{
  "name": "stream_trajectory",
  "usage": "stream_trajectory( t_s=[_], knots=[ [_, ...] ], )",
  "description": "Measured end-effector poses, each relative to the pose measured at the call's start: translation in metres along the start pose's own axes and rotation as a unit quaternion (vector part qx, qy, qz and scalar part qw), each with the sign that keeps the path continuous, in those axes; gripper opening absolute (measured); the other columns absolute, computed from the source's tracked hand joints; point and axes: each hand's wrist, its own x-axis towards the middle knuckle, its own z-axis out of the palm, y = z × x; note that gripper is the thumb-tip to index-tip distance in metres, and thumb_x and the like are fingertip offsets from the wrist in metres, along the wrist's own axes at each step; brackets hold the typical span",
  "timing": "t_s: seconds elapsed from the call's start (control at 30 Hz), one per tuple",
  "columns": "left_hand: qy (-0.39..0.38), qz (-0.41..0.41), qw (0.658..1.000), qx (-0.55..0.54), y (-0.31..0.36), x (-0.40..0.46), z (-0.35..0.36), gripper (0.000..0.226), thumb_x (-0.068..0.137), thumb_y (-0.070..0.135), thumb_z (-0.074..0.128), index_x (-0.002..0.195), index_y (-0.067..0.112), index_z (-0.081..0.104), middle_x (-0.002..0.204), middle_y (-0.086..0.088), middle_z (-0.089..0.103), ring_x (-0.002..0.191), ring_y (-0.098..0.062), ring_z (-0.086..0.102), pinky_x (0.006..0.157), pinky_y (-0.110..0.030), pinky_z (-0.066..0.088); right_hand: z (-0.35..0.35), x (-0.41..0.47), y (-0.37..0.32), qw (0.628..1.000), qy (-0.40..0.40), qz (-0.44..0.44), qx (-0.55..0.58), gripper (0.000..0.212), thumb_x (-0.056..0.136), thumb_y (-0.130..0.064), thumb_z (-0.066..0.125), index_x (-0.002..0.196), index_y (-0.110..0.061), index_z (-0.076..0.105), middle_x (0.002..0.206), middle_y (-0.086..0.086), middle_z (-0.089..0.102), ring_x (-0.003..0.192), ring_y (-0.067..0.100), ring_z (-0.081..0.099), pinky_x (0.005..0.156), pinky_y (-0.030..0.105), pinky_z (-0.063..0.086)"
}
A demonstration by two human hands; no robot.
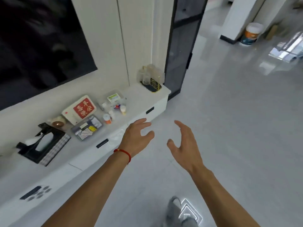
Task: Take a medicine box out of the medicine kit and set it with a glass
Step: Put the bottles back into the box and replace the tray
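Fingers (144,122) of the left hand (136,138) are spread and loosely bent, holding nothing; those of the right hand (185,145) are likewise wide and relaxed, thumb apart from the rest, empty. Both hands hover over the grey floor (229,128), just off the front edge of a long white cabinet (91,154), palms turned toward each other with a clear gap between them. A red string bracelet (123,153) circles the left wrist.

On the cabinet top, beyond and to the left of the left hand's fingertips, lies the medicine kit (79,109), a white case with a red panel of characters on its lid, which looks closed. Nothing touches it. Just in front of the kit, nearer the cabinet's front edge, sits a clear tray (87,128) of small packets. To the right of the kit stands a clear container holding a green-and-white medicine box (114,97), with several small bottles (107,118) scattered between it and the tray; the nearest bottle is the closest item to the left fingertips, yet still apart from them. At the far right end of the cabinet, well beyond both hands, a rack of glasses (150,76) stands on a dark tray.

Left of the kit, a dark tissue box (44,145) rests on the cabinet, with a small round object (57,122) between the two. A large dark screen (41,38) hangs on the wall above the cabinet. A grey shoe (178,213) shows at the bottom edge.
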Motion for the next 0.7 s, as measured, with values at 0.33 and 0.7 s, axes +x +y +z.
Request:
stream_trajectory(
  t_s=[0.33,0.7],
  knots=[
    [0.139,-0.187,0.972,-0.02,-0.075,0.075,-0.097,0.046,0.088,0.025,0.067,0.133,0.03,0.061,0.14,0.014,0.054,0.133,-0.008,0.046,0.107,-0.018,0.032,0.137,0.188,-0.051,0.975,-0.21,-0.073,-0.017,0.059,0.093,-0.024,0.064,0.147,-0.02,0.041,0.145,0.003,0.048,0.134,0.019,0.046,0.108,0.028,0.037],
    [0.134,-0.269,0.952,-0.059,-0.144,0.203,-0.123,0.034,0.088,0.025,0.066,0.122,0.028,0.069,0.132,0.011,0.064,0.125,-0.009,0.055,0.101,-0.016,0.034,0.211,0.343,-0.052,0.931,-0.345,-0.008,-0.118,0.048,0.092,-0.024,0.059,0.139,-0.018,0.049,0.133,0.005,0.057,0.123,0.021,0.056,0.099,0.033,0.046]
  ],
)
